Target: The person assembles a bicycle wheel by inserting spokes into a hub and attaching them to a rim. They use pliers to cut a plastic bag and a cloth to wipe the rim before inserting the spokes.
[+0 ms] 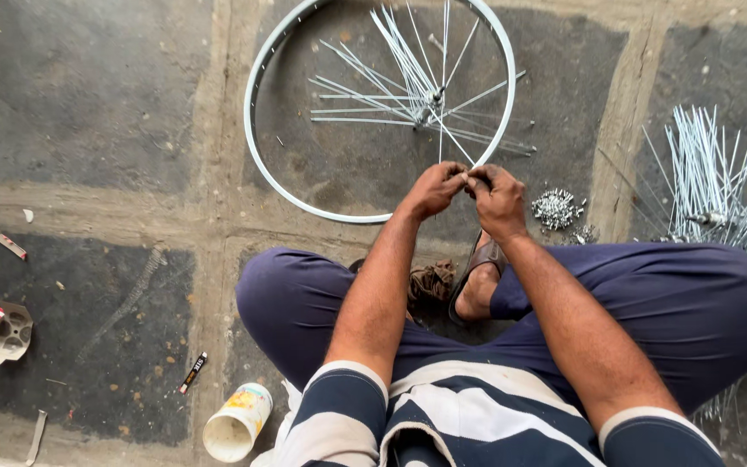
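A silver bicycle wheel rim (257,82) lies flat on the stone floor in front of me. A hub (430,102) sits inside it with several loose spokes fanning out. My left hand (432,188) and my right hand (496,197) meet at the near edge of the rim, fingers pinched together on the end of one thin spoke (453,141) that runs from the hub. Whatever small part is between the fingertips is hidden. I sit cross-legged in dark blue trousers and a striped shirt.
A heap of small metal nipples (555,207) lies right of my hands. A second hub with a bundle of spokes (719,186) rests at the far right. A white plastic cup (237,424) stands near my left knee. Small tools and scraps (10,333) lie at the left.
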